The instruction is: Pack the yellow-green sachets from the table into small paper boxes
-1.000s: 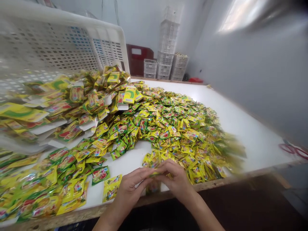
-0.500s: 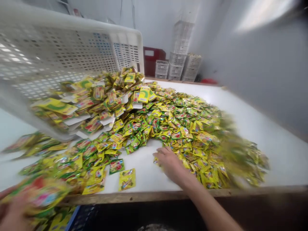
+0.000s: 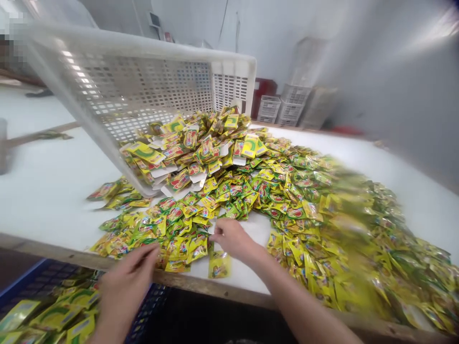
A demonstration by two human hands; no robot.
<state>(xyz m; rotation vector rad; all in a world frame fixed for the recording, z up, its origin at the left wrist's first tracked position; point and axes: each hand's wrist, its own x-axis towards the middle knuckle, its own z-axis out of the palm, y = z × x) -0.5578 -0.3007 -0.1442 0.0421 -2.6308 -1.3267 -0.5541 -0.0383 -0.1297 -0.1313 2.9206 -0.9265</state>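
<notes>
A wide heap of small yellow-green sachets (image 3: pixel 287 191) covers the white table (image 3: pixel 50 186). My right hand (image 3: pixel 231 238) rests among the sachets near the front edge, its fingers curled in a pinch; what it grips I cannot make out. A single sachet (image 3: pixel 218 265) lies just below it. My left hand (image 3: pixel 125 282) hovers at the table's front edge with fingers stretched toward the sachets, holding nothing. A tilted white perforated crate (image 3: pixel 143 91) spills flat yellow cartons (image 3: pixel 147 153) onto the heap.
A blue crate (image 3: pixel 21 286) below the table edge at the lower left holds yellow-green packs (image 3: pixel 53 315). Stacked white crates (image 3: pixel 290 107) and a dark red object (image 3: pixel 263 93) stand at the back wall. The wooden table edge (image 3: pixel 222 294) runs across the front.
The view has swung left. My left hand has come up from the blue crate to the table edge, with no pack in it. My right hand slid left across the sachets.
</notes>
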